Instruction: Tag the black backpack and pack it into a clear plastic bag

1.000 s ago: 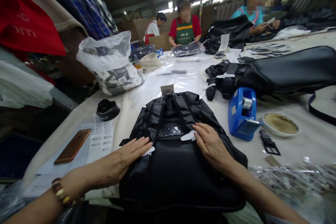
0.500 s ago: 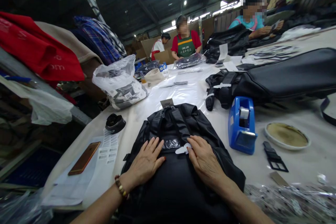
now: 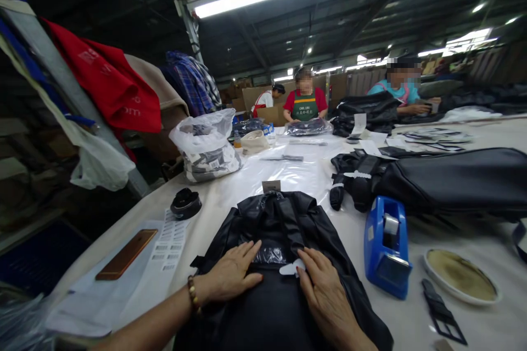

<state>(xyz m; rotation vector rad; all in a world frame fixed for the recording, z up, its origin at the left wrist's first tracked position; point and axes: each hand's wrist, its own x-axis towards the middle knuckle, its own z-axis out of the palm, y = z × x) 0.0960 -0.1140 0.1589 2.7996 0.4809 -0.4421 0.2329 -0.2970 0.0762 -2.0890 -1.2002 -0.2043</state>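
A black backpack [image 3: 263, 301] lies on the table right in front of me, its strap end pointing away. My left hand [image 3: 233, 271] rests flat on its left side, fingers stretched out, a beaded bracelet on the wrist. On the right side my right hand [image 3: 323, 285] lies with its fingers extended over the bag. Beside those fingertips is a small white tag [image 3: 291, 269], and part of it is hidden under them. Between the hands sits a shiny clear plastic patch [image 3: 269, 255]. A grey card label [image 3: 271, 186] sticks up at the bag's far end.
To the right stand a blue tape dispenser [image 3: 387, 247], a round shallow dish [image 3: 461, 277] and a black buckle [image 3: 444, 312]. Another black bag [image 3: 453, 178] lies behind them. At left are a phone [image 3: 127, 254], barcode stickers [image 3: 168, 241] and a filled plastic bag [image 3: 209, 148]. Co-workers are beyond the table.
The camera view has tilted up, so everything sits lower in the picture. My left hand has turned slightly, its fingers now pointing more to the right. Both hands stay on the backpack.
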